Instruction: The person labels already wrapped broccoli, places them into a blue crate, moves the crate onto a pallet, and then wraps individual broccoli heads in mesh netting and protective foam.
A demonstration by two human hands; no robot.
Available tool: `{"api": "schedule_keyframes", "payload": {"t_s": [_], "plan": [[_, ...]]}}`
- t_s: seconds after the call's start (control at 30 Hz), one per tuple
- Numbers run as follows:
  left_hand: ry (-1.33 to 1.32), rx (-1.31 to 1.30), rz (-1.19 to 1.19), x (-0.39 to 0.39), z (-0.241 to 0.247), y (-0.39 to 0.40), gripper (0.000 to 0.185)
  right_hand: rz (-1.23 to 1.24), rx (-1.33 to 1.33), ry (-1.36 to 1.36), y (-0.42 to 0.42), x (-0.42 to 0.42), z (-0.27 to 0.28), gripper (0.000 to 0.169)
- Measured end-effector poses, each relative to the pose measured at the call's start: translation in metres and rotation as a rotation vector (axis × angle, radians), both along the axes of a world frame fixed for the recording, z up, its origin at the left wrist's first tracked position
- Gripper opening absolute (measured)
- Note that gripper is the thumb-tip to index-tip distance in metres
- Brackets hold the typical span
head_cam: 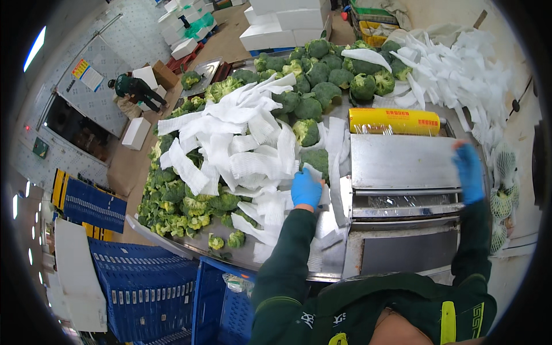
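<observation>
My left hand (306, 188), in a blue glove with bare fingertips, is closed around a white foam net sleeve (312, 171) beside a broccoli head (315, 160). My right hand (467, 172), gloved alike and blurred, is raised at the right edge of a film-wrapping machine (403, 161); whether it holds anything cannot be told. A yellow roll of cling film (394, 122) lies at the machine's back. More white foam net sleeves (254, 164) lie heaped over broccoli heads (308, 106) on the metal table (241, 257).
Blue plastic crates (142, 280) stand at the lower left. White foam boxes (280, 26) are stacked beyond the table. A large pile of foam sleeves (461, 73) is at the back right, with netted produce (502, 202) below. A person (133, 91) bends near boxes at the far left.
</observation>
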State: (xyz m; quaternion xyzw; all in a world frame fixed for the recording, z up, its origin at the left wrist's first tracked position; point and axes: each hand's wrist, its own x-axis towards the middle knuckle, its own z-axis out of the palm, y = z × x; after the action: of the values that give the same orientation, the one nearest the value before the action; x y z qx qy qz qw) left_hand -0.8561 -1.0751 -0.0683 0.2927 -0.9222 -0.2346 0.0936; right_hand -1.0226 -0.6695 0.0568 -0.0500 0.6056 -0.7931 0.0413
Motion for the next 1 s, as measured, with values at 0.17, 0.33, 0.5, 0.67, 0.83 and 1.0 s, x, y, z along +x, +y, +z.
{"api": "schedule_keyframes", "payload": {"t_s": [0.17,0.33,0.5,0.67,0.83,1.0], "plan": [[0.048,0.139,-0.002,-0.004,-0.010,-0.015,0.045,0.813,0.475,0.227,-0.229,0.028,-0.024,0.034],[0.447,0.548,0.073,0.029,-0.017,-0.049,0.043,1.073,1.392,0.996,-0.347,0.027,-0.068,0.089],[0.914,1.199,-0.012,0.058,0.075,-0.051,0.035,1.076,1.323,0.830,-0.365,0.014,-0.085,0.095],[0.901,0.766,-0.017,0.061,0.090,-0.037,0.031,0.815,1.255,0.830,-0.342,0.013,-0.080,0.089],[0.939,0.462,-0.132,0.065,0.104,-0.040,0.029,0.522,1.128,0.800,-0.278,0.012,0.006,0.091],[1.032,0.853,-0.049,0.050,0.125,-0.017,0.025,0.181,1.367,0.557,-0.168,-0.005,0.009,0.095]]}}
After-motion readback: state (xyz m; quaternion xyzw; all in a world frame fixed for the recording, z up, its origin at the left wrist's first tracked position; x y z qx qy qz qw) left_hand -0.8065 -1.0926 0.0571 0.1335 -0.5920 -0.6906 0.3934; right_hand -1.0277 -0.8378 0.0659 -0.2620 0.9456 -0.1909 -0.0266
